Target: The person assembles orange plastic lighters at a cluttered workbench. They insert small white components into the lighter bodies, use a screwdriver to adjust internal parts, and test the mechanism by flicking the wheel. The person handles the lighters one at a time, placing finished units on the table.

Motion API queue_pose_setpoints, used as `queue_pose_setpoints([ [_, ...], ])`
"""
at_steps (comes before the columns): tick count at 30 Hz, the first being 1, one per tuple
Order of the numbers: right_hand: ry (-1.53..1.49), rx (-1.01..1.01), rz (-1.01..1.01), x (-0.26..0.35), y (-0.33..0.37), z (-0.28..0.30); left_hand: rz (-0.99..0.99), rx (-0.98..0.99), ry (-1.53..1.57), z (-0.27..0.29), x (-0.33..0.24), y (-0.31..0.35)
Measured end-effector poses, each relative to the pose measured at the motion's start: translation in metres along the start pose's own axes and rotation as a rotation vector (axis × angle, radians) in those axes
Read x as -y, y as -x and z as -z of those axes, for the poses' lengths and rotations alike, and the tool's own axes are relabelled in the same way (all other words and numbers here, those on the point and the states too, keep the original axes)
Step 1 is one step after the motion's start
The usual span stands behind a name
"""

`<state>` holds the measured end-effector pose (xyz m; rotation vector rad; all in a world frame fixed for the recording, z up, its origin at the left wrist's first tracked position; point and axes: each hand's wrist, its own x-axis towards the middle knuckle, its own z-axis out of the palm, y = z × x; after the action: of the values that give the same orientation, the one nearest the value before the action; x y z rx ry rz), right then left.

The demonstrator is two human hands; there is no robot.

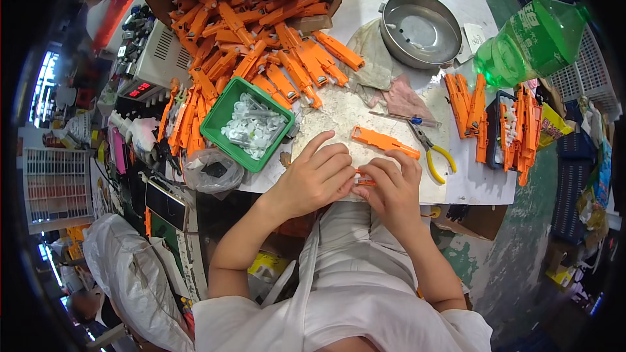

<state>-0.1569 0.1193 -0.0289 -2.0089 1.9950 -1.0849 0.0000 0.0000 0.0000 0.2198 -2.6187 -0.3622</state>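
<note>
Near the table's front edge, my left hand (314, 179) and my right hand (395, 189) are closed together on a small orange plastic part (365, 181) with a bit of white on it. My fingers cover most of that part. Just beyond them lies a long orange plastic housing (385, 141). Yellow-handled pliers (433, 155) rest to the right of my right hand, and a screwdriver (407, 118) lies farther back. To the left of my left hand stands a green bin (215, 117) of small white and clear plastic pieces (254, 125).
Orange housings (254, 32) are heaped at the back left. A round metal bowl (420, 29) sits at the back, with rags (375, 58) beside it. At the right are a green bottle (535, 42), more orange housings (464, 107) and a dark box (503, 130). A plastic bag (212, 171) hangs near the left edge.
</note>
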Motion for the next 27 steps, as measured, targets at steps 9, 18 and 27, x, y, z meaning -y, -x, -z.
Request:
queue_pose_setpoints([
  [9,-0.426,-0.043,-0.130,0.007,0.014,0.031,-0.054,-0.083,0.212,0.005,-0.023,-0.012],
  [18,-0.882,0.069,-0.421,-0.032,0.052,0.098,-0.424,-0.070,0.257,-0.025,-0.067,-0.076],
  [27,-1.052,-0.217,-0.660,-0.051,0.101,0.153,-0.598,-0.120,0.391,-0.065,-0.113,-0.142],
])
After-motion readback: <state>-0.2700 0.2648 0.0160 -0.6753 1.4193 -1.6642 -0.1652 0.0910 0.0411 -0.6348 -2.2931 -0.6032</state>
